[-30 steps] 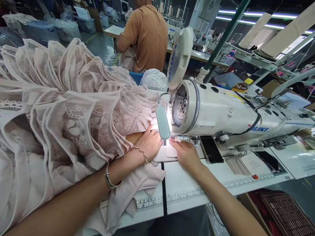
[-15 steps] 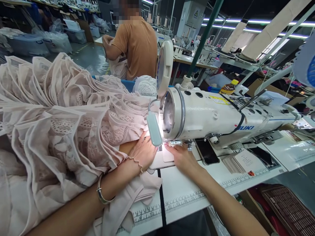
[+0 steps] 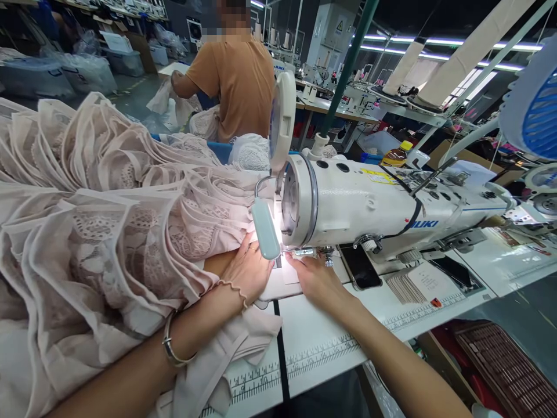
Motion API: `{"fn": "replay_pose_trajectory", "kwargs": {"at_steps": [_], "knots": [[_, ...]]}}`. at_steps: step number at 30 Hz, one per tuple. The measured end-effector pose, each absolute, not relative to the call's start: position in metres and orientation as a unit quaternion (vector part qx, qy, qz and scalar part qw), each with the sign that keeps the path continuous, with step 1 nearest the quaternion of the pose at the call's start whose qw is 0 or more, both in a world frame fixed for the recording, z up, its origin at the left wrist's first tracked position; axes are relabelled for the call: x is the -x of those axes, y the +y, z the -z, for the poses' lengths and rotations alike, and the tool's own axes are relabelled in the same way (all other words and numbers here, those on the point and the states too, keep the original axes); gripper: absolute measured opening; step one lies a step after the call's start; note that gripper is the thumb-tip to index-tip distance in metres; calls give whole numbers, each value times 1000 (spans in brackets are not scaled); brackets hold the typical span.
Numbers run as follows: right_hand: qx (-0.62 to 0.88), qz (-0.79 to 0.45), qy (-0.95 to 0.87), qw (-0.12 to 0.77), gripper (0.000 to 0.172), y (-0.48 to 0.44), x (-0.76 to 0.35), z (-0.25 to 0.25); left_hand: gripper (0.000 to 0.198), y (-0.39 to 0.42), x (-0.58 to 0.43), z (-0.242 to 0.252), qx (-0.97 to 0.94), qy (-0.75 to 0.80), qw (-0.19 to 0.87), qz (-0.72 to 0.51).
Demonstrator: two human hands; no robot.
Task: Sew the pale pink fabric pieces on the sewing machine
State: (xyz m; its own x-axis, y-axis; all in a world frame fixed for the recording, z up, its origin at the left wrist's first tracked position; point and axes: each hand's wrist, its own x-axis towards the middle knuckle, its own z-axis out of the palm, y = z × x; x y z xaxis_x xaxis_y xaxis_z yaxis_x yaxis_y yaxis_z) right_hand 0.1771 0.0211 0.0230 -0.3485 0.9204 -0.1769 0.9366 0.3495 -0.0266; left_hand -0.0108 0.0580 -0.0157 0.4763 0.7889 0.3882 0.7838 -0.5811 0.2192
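Note:
A big heap of pale pink lace and mesh fabric [image 3: 108, 226] covers the left of the sewing table [image 3: 322, 342]. My left hand [image 3: 248, 270] lies flat, fingers spread, on the fabric's edge just left of the needle area. My right hand [image 3: 315, 278] rests on the fabric strip under the presser foot of the white sewing machine [image 3: 369, 203], fingers stretched forward. A small lamp [image 3: 265, 229] lights the needle area and hides part of my left fingertips. A bracelet and a thin band sit on my left wrist.
A phone [image 3: 359, 270] lies under the machine arm, papers [image 3: 426, 281] to its right. A person in an orange-brown shirt [image 3: 237, 81] works at the table behind. A blue fan [image 3: 533, 110] hangs at the right edge. Ruler marks run along the table front.
The view has drifted slightly. Both hands stay at the needle area, shifted a little left with the fabric. The person behind has lifted cloth.

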Motion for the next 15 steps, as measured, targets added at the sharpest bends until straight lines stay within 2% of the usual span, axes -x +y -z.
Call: {"fn": "replay_pose_trajectory", "kwargs": {"at_steps": [15], "knots": [[-553,39,831,39,57,23,-180,-19,23,55,11,8,-858,467,16,-213]]}}
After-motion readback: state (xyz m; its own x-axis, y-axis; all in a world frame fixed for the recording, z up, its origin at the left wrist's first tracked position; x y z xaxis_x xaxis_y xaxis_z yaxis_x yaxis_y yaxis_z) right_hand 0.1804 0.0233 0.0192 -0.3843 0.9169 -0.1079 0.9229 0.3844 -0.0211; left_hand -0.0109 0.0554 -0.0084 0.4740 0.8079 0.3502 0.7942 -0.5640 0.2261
